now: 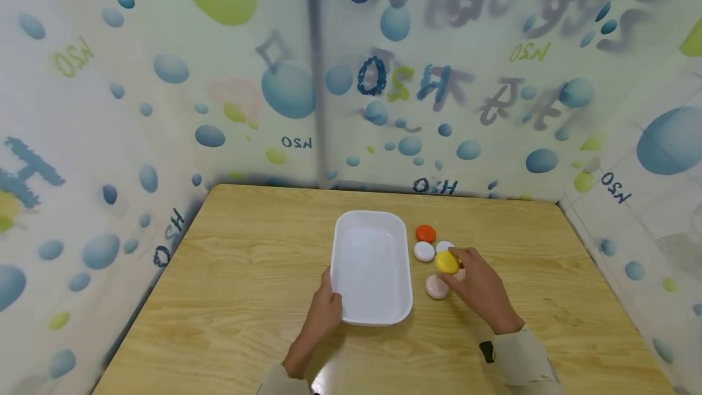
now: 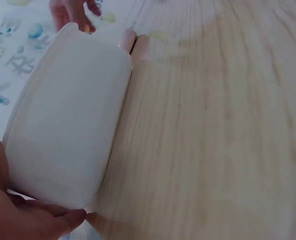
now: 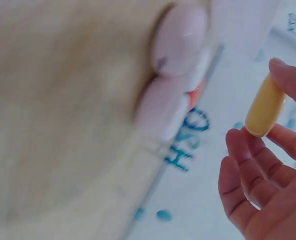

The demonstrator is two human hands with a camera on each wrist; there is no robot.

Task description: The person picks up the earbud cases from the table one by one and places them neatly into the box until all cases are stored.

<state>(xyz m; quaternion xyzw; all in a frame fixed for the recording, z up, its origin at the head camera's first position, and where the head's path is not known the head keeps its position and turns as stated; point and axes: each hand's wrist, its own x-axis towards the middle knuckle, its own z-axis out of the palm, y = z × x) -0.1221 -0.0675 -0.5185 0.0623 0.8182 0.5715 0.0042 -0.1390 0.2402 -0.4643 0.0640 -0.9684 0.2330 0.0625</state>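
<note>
A white rectangular tray (image 1: 373, 267) is held by its near left side in my left hand (image 1: 325, 309); the thumb lies at its rim and the fingers reach under its edge in the left wrist view. My right hand (image 1: 484, 288) pinches a yellow rounded disc (image 3: 265, 107) between thumb and fingers, raised above the table. Below and around it in the head view lie a pink disc (image 1: 437, 287), a white disc (image 1: 424, 252), a second white disc (image 1: 445, 247) partly hidden by the yellow one, and a red-orange disc (image 1: 425, 233). Another pinkish disc is mostly hidden behind my right hand.
The wooden table (image 1: 247, 261) extends to both sides of the tray. Walls (image 1: 263, 157) printed with blue and green drops and lettering stand along its far edge and sides.
</note>
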